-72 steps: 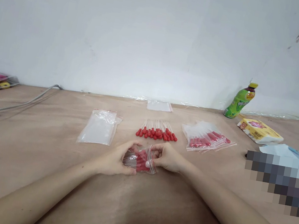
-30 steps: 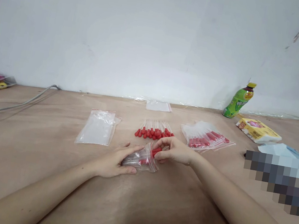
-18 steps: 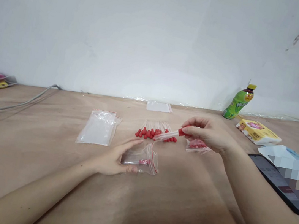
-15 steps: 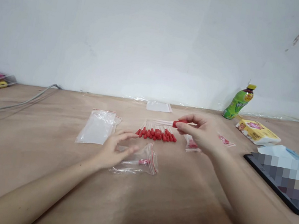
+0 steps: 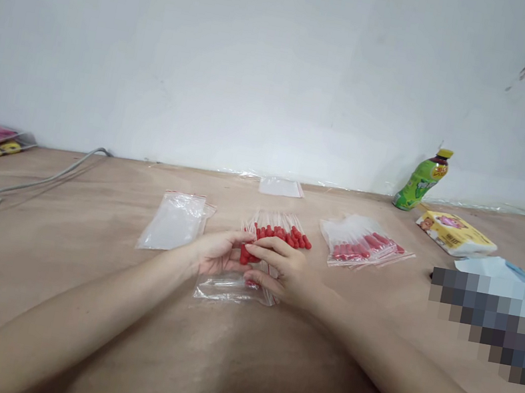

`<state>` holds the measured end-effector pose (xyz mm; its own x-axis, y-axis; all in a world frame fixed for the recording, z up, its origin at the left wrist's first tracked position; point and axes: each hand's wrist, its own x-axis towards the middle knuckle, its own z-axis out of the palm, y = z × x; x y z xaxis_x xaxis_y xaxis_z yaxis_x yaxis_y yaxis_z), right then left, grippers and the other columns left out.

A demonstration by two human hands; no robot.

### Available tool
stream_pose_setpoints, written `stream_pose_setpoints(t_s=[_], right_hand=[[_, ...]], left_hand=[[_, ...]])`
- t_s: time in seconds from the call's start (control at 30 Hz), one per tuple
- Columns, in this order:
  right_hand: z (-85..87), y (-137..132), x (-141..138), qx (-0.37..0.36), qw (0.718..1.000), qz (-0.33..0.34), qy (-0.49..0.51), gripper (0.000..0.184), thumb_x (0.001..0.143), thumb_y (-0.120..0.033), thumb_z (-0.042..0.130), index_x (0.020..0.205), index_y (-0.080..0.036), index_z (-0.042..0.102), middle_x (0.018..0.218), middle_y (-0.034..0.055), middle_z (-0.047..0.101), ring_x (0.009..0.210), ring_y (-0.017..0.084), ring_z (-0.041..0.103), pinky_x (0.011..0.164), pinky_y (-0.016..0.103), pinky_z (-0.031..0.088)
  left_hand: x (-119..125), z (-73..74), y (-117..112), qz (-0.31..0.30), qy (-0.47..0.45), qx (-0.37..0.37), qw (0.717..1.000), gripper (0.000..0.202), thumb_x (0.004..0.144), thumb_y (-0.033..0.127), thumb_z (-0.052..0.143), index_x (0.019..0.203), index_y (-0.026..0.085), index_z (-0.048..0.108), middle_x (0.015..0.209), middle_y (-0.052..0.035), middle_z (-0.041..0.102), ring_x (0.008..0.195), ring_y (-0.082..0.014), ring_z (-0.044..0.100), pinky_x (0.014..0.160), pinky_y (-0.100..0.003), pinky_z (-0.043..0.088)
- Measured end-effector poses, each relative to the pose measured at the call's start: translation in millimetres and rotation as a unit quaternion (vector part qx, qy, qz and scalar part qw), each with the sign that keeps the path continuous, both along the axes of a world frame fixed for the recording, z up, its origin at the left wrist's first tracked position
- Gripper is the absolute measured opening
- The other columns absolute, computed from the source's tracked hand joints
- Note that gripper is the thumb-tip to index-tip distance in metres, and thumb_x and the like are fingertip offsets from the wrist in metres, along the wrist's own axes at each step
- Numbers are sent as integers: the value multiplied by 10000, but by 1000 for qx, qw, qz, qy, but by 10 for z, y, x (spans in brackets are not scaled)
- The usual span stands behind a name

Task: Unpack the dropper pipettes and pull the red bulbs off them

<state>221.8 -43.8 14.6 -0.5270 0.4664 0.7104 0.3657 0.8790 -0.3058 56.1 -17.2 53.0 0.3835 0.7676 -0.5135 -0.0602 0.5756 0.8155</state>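
Note:
Several red-bulbed droppers (image 5: 246,256) with thin pale tubes are bunched upright between my hands, over an open zip bag. My left hand (image 5: 222,254) is curled around them from the left. From the right, my right hand (image 5: 287,270) has its fingertips on the red bulbs. Under both hands lies the clear zip bag (image 5: 220,289), with something red visible inside and its red-striped mouth facing right. Just behind, a row of more droppers (image 5: 281,232) rests on the table, bulbs toward me. Fingers partly hide the held bunch.
Filled zip bags (image 5: 366,243) of droppers lie at right. Flat zip bags (image 5: 174,221) lie at left, another bag (image 5: 280,187) by the wall. A green bottle (image 5: 421,182), tissue pack (image 5: 456,235) and blurred dark item stand right; a cable (image 5: 60,173) runs left.
My right hand has come down and left from above the row, bringing droppers to my left hand. The filled bags at right are now uncovered. My left hand has closed in around the droppers.

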Motion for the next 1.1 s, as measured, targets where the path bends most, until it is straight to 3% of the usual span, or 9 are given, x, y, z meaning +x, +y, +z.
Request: stream_pose_setpoints(t_s=[0.23,0.47,0.63,0.87,1.1], right_hand=[[25,26,90,-61,994,-64,58,152,815,-252,509,881,-188,631,841,61,592,778,138,570,709,276,486],[-20,28,111,-91,990,-105,29,148,799,-252,512,782,-184,642,710,40,604,653,124,547,609,250,441],[-38,-12,120,-98,985,-136,40,144,790,-237,509,768,-187,642,661,17,621,589,104,535,582,227,420],[-76,-15,120,-118,980,-150,45,141,779,-232,512,766,-189,645,645,11,623,559,104,524,558,228,416],[-67,-19,126,-109,980,-156,53,118,755,-186,521,742,-175,639,629,3,603,542,89,502,526,211,390]], left_hand=[[-266,28,527,22,121,52,991,129,757,179,539,646,116,553,554,-7,564,589,-112,606,564,-206,535],[-209,-150,886,-14,274,102,956,164,669,158,598,534,138,507,434,10,506,422,-93,510,474,-208,496],[-116,-230,959,-6,358,160,920,166,624,163,667,582,146,508,429,19,501,424,-105,522,451,-207,480],[-169,-189,914,-21,446,226,866,216,665,306,667,600,143,541,432,-5,514,478,-154,575,508,-251,498],[-240,-150,911,-56,583,285,759,151,654,281,606,584,150,576,428,-45,544,545,-227,605,606,-311,463]])
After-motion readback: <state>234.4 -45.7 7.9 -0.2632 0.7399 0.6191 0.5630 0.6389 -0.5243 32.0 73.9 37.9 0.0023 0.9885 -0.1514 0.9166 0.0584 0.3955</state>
